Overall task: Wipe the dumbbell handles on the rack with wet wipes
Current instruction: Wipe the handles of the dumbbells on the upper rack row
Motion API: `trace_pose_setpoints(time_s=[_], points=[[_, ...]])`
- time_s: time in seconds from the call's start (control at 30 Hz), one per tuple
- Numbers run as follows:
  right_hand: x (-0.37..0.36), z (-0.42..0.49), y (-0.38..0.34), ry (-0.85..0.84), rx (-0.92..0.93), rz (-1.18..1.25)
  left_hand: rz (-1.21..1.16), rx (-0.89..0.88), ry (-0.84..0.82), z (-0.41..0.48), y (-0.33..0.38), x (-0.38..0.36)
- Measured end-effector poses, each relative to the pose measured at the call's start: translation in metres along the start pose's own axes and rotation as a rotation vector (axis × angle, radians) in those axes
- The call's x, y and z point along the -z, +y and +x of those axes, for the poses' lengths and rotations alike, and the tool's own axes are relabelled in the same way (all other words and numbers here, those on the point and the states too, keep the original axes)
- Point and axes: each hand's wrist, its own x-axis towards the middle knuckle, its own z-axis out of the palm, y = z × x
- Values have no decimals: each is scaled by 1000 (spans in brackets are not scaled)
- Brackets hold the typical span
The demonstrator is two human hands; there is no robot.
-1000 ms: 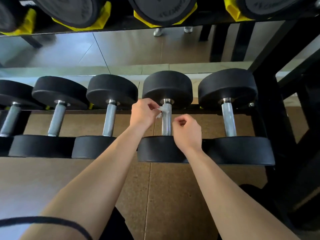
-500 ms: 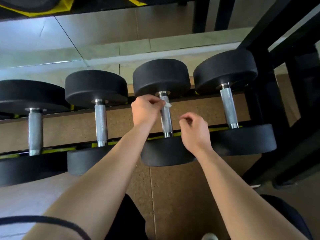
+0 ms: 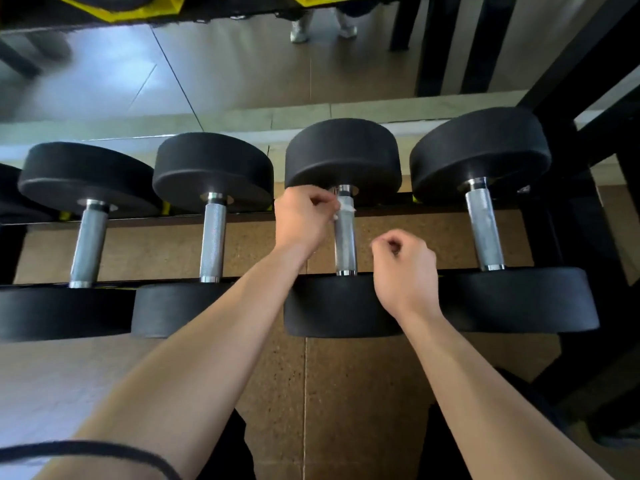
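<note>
Several black dumbbells lie side by side on the rack [image 3: 398,271], silver handles pointing away from me. My left hand [image 3: 303,221] pinches a small white wet wipe [image 3: 343,204] against the far end of the third dumbbell's handle [image 3: 345,242], just below its far head. My right hand [image 3: 405,271] hovers to the right of that handle near its near end, fingers curled and holding nothing. It partly covers the near head [image 3: 332,306] of that dumbbell.
Neighbouring handles stand left [image 3: 213,242] and right [image 3: 484,230] of the one being wiped. A black rack upright [image 3: 568,188] rises at the right. An upper shelf with yellow cradles [image 3: 145,8] overhangs the top. A person's shoes [image 3: 322,27] show beyond the rack.
The view tilted up and down while both hands stayed at the same handle. My left hand kept the wipe at the handle's far end; my right hand drifted slightly right of the handle.
</note>
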Motion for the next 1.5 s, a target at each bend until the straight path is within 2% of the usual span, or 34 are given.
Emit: trace_pose_setpoints(time_s=[0.1, 0.3, 0.47, 0.53, 0.73, 0.8, 0.9, 1.0, 1.17, 1.23, 1.3, 1.5], points=[[-1, 0, 2, 10, 10, 2, 26, -26, 41, 5, -1, -3], [-3, 0, 3, 53, 17, 3, 179, -82, -219, -16, -24, 12], [-3, 1, 3, 47, 24, 7, 51, -75, -41, -1, -10, 1], [-3, 2, 4, 47, 19, 10, 58, -85, -40, -1, -10, 0], [-5, 1, 4, 66, 4, 8, 204, -85, -391, -23, -20, 22], [-4, 1, 3, 68, 1, 1, 255, -99, -449, -20, -17, 25], [-3, 0, 2, 54, 5, 18, 226, -160, -333, -12, -10, 20], [-3, 0, 2, 54, -4, 20, 139, -131, -203, -5, -6, 15], [-3, 1, 1, 51, -12, 18, 235, -58, -466, -16, -15, 26], [-3, 2, -1, 50, -17, 2, 244, -24, -519, -21, -18, 27], [-2, 2, -1, 40, -15, -2, 208, -23, -477, -18, -18, 26], [-2, 3, -1, 18, -9, -16, -5, 11, -92, 12, -1, 9]])
